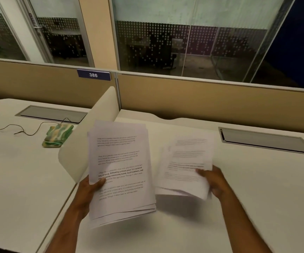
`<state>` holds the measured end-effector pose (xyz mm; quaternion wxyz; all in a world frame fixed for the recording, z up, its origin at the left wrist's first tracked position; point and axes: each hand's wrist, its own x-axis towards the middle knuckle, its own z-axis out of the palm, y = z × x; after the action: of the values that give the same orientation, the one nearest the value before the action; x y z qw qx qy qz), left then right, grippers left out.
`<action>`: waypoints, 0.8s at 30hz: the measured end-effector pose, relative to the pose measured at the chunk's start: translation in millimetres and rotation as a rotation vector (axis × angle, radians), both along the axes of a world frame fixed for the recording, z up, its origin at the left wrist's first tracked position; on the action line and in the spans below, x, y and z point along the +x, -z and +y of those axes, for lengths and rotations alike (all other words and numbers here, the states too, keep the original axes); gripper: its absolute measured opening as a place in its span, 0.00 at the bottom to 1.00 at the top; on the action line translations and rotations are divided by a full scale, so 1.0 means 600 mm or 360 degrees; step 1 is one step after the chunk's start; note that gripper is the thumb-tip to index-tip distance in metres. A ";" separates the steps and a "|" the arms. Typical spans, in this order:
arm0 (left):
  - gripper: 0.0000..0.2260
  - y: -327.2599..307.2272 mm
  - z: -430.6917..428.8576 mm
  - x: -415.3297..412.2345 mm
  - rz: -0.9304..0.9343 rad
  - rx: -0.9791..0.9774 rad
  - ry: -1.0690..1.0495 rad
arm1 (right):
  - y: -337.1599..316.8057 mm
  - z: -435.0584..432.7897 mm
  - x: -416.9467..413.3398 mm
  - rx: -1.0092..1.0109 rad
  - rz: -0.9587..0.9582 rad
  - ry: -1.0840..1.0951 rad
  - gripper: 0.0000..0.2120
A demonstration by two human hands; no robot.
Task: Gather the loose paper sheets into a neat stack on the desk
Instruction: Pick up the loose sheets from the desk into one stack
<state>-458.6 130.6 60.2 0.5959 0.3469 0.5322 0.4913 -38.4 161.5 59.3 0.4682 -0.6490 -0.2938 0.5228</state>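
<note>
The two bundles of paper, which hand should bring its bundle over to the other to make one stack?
Probably the right hand. Its bundle looks smaller and appears blurred, while the left hand holds the larger bundle, a better base to stay put above the desk.

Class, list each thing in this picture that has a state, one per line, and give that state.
Left hand: shut on the larger bundle of white printed sheets, held off the desk, edges uneven.
Right hand: shut on the smaller bundle of white sheets, blurred.
Green and cream folded cloth: folded, lying on the neighbouring desk.
Thin black cable: loose, trailing across that desk.
Grey cable hatch: closed.
</note>
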 end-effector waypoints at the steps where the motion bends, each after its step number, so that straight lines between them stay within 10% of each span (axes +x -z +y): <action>1: 0.17 -0.003 0.006 0.012 -0.0004 0.0003 0.0042 | -0.028 -0.008 0.027 0.0094 0.0060 0.0039 0.19; 9: 0.14 -0.019 0.058 0.163 -0.0018 0.0047 0.0358 | -0.136 -0.094 0.105 0.0432 0.0564 -0.0050 0.19; 24: 0.16 -0.021 0.002 0.477 0.0058 0.0023 0.0685 | -0.037 -0.133 0.190 0.0236 0.0194 -0.0103 0.31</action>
<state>-172.3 131.8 72.8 0.6748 0.4657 0.4531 0.3500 75.7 81.8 81.6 0.5148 -0.5697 -0.3235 0.5530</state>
